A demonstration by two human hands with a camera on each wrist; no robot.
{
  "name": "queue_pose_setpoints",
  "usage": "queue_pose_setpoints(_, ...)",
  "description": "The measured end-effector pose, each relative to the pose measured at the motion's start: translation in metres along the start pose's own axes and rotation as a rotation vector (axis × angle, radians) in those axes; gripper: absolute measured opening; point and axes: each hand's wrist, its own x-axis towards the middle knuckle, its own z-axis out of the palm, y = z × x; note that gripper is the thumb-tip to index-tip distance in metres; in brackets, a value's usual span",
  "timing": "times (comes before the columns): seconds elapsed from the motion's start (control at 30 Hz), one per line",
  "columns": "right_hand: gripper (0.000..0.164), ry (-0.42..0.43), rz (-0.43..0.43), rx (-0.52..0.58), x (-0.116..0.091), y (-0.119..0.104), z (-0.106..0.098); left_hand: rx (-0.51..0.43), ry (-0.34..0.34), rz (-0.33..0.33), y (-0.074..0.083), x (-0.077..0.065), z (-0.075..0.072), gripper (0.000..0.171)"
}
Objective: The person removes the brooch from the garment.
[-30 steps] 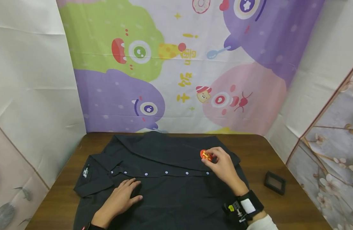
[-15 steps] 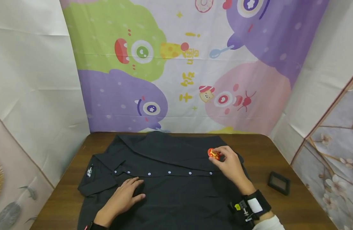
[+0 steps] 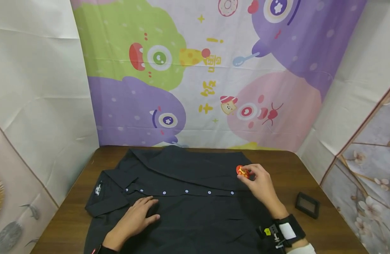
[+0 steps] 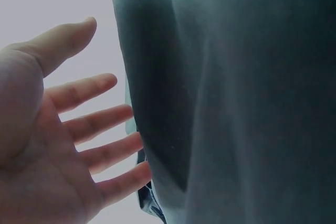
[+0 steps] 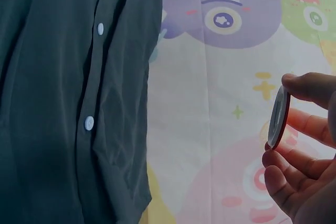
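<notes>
A black short-sleeved shirt lies spread on the table, its front marked by a row of white buttons. Over the shirt's far right part, my right hand pinches a round red badge with a gold design by its edge. Seen edge-on in the right wrist view, the badge is a thin disc with a silvery back, between thumb and fingertips. My left hand lies over the shirt below the button row, fingers spread and holding nothing. Its palm and straight fingers show in the left wrist view.
A small black frame-like box stands on the brown wooden table right of the shirt. Behind the table hangs a cartoon-printed cloth, with pale walls on both sides.
My right hand has moved a little to the right over the shirt with the badge still pinched. The left hand stays in place, and the head view has shifted slightly.
</notes>
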Motion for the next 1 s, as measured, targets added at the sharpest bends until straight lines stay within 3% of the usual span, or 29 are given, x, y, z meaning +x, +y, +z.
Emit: queue_pose_setpoints(1.0,0.029,0.039,0.024,-0.049,-0.010,0.029,-0.027,0.003,0.008,0.001,0.004,-0.003,0.003,0.051)
